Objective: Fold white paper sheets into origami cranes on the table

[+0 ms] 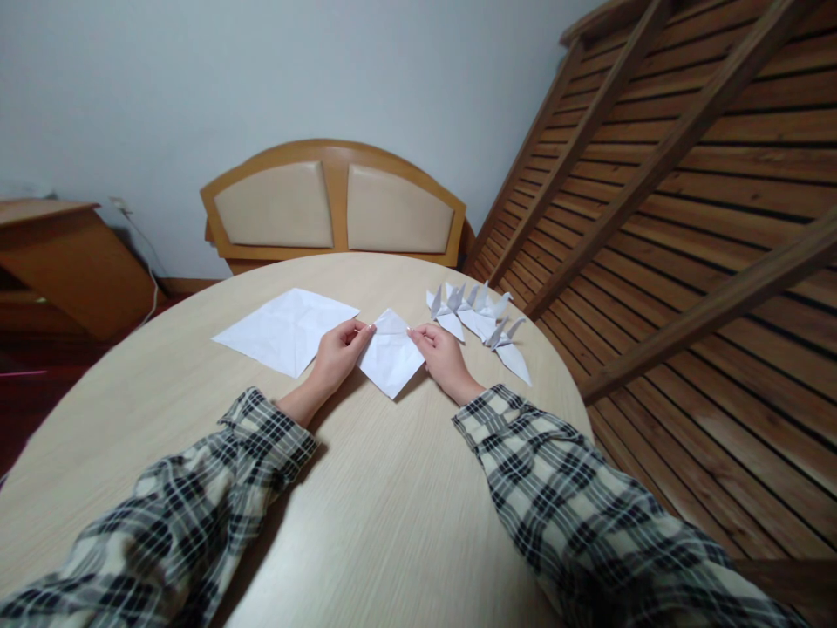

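A white sheet of paper folded into a small square (392, 359) is held between my two hands, one corner pointing toward me. My left hand (338, 356) pinches its left corner between thumb and fingers. On the opposite corner, my right hand (445, 356) has the same kind of pinch. Left of it, a larger creased white paper sheet (281, 330) lies flat, its right part near my left hand. Several white folded paper cranes (512, 351) stand grouped just beyond and to the right of my right hand.
The round pale wooden table (366, 506) carries all the paper. Past its far edge stands a wooden headboard (336, 153) with cream panels. A slatted wooden frame (686, 218) leans along the right side. A wooden desk (71, 253) is at the far left.
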A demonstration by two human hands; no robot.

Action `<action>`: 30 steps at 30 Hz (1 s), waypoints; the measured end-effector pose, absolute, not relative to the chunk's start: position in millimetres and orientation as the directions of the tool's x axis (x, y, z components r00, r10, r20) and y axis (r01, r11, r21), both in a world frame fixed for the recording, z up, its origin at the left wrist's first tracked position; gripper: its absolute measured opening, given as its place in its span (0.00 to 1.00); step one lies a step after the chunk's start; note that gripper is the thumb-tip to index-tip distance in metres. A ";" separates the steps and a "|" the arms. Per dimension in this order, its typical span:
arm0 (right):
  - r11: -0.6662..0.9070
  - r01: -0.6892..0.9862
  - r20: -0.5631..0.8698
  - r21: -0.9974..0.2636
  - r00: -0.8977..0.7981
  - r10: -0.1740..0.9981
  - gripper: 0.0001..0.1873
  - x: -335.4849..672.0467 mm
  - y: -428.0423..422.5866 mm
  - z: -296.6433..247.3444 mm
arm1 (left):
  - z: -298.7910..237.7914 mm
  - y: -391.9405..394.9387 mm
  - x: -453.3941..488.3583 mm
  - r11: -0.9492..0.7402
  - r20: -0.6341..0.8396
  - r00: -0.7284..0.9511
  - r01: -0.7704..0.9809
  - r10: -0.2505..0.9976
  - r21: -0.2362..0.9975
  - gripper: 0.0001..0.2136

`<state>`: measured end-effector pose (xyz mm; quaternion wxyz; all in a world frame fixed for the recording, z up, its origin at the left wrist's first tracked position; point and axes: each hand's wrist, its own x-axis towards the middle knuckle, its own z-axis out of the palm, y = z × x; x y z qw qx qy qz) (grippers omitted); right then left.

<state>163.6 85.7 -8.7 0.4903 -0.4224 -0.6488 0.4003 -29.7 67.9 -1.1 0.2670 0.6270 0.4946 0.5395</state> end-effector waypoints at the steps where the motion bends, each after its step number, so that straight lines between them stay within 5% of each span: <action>1: 0.324 0.159 0.300 -0.933 -0.158 0.941 0.19 163.6 85.4 -8.4 | -1.5 68.6 -30.0 -0.371 0.417 -0.077 0.334 0.905 0.866 0.11; 30: 0.298 0.154 0.287 -0.942 -0.088 0.954 0.18 167.0 88.3 -10.7 | -6.1 71.9 -33.7 -0.376 0.429 -0.097 0.335 0.898 0.864 0.15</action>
